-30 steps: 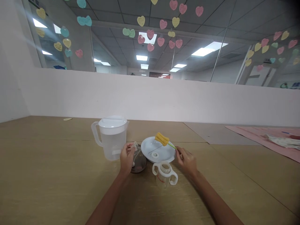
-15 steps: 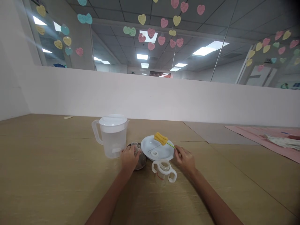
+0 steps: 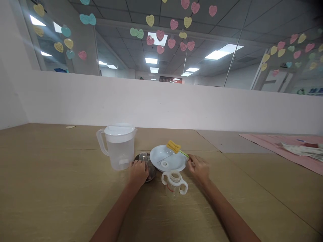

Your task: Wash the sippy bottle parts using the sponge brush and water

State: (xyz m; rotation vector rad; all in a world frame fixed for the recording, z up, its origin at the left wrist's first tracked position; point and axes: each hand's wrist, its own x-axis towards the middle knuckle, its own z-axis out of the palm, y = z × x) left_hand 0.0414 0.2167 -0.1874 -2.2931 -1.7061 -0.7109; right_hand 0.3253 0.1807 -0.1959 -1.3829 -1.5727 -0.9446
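Observation:
My right hand point(image 3: 199, 168) is closed round the thin green handle of a sponge brush point(image 3: 173, 147). Its yellow sponge head is over the far side of a white dish point(image 3: 180, 164). A white ring point(image 3: 164, 164) and a thin straight stick lie in that dish. My left hand point(image 3: 138, 172) rests at the near left of a dark round metal dish point(image 3: 152, 172); its fingers are curled, and what they grip is hidden. Just past those fingers a clear domed cap point(image 3: 143, 156) stands in the metal dish. Between my forearms is an uncapped clear baby bottle point(image 3: 173, 188) with two white handles.
A lidded translucent pitcher point(image 3: 119, 146) holding water stands left of the metal dish. Far right, a pink cloth point(image 3: 267, 141) bears a whitish cloth point(image 3: 302, 151). A small flat beige piece point(image 3: 71, 127) lies at the far left. A white wall point(image 3: 161, 104) closes the table's back.
My left hand has turned and its fingers have curled lower, so the clear domed cap now shows above them. The sponge brush has stayed nearly still. The whole view has shifted slightly.

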